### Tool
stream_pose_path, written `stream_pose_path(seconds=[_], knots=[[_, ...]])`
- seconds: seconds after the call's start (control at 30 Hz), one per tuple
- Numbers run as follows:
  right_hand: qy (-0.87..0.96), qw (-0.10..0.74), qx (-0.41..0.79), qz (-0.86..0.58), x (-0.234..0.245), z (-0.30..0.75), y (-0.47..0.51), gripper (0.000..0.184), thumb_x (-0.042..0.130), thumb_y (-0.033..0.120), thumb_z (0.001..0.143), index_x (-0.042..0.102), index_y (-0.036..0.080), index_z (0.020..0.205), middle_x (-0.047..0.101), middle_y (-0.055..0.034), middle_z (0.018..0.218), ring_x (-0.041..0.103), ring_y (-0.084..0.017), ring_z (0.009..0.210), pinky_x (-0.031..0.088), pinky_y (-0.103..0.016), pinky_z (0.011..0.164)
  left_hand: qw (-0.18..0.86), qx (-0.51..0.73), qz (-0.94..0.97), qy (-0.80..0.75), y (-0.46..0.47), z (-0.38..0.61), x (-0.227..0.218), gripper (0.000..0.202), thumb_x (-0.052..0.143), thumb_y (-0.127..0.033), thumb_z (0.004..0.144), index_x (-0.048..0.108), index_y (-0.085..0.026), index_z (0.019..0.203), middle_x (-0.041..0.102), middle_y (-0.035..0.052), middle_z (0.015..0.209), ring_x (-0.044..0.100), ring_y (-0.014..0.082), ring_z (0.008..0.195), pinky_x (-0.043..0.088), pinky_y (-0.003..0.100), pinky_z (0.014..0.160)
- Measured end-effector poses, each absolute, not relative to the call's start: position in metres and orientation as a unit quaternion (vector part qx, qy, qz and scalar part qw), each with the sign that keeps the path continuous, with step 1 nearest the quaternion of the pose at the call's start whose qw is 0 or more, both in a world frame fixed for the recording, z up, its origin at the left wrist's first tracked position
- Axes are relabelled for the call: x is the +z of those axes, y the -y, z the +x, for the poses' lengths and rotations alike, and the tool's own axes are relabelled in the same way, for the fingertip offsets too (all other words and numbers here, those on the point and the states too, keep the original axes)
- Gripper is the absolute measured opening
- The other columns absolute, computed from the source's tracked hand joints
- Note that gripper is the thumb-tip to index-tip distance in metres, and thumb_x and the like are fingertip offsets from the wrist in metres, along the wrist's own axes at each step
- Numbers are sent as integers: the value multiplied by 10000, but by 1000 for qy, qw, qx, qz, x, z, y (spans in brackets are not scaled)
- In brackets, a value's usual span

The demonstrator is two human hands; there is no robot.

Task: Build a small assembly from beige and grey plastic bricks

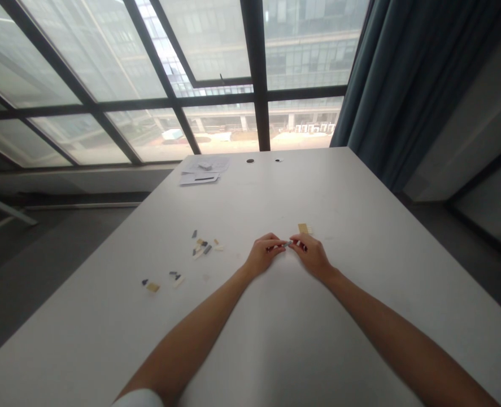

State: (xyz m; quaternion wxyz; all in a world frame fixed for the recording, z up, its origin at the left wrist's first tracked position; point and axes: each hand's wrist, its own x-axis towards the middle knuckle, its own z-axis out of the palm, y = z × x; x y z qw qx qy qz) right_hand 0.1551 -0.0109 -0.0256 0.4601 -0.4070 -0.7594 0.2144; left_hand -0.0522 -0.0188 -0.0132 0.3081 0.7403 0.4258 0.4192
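Near the middle of the white table [271,198], my left hand [264,254] and my right hand [310,254] meet fingertip to fingertip. Between them is a small grey piece [288,243], which looks like a toy building brick. Both hands pinch it, the left at one end and the right at the other. Whether it is one piece or two joined is too small to tell. Just beyond my right hand lies a tan plate-like piece [303,228] with a whitish piece [310,230] against its right side.
Several small grey, white and tan pieces [208,249] lie scattered left of my hands. Closer to the left edge are a tan piece [152,287] and a dark one [144,282]. Papers [199,178] rest at the far left; a dark round spot [250,161] is at the far edge.
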Motion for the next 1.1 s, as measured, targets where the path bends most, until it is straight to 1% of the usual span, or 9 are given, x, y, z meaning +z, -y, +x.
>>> stream_pose_path(seconds=[0.1,0.37,0.53,0.67,0.87,1.1], knots=[[767,457,209,-399,-25,155,11,114,616,299,938,684,209,956,675,-33,842,584,-157,695,466,-275,680,300,423,738,-431,19,-52,-13,249,698,-383,884,789,-208,1036,656,46,833,523,115,685,415,240,631],[782,439,198,-395,-18,155,14,116,613,289,938,673,204,887,641,-18,788,543,-138,647,441,-266,655,268,449,720,-456,18,-51,-13,213,697,-378,886,790,-198,952,662,42,814,525,118,676,411,244,622],[787,439,202,-383,-17,155,15,88,634,279,922,664,202,892,636,-13,791,529,-131,629,433,-264,641,259,463,709,-465,18,-51,-12,234,706,-407,874,784,-189,914,663,44,805,510,122,658,409,253,611],[796,434,207,-367,-16,155,17,68,624,258,920,665,204,919,635,-13,795,518,-128,618,422,-264,628,254,468,708,-463,17,-51,-12,209,703,-387,878,784,-200,922,665,41,815,517,123,665,414,253,613],[798,439,223,-348,-15,154,17,75,626,252,930,662,203,886,631,-14,783,529,-138,644,425,-269,640,257,476,707,-454,16,-52,-14,174,712,-352,874,792,-207,929,662,39,814,533,125,684,411,258,620],[798,444,231,-334,-19,155,14,74,640,246,928,670,203,876,649,-23,794,571,-152,699,443,-274,677,271,489,694,-454,17,-52,-14,159,737,-349,850,799,-216,911,663,35,805,527,123,672,400,260,607]])
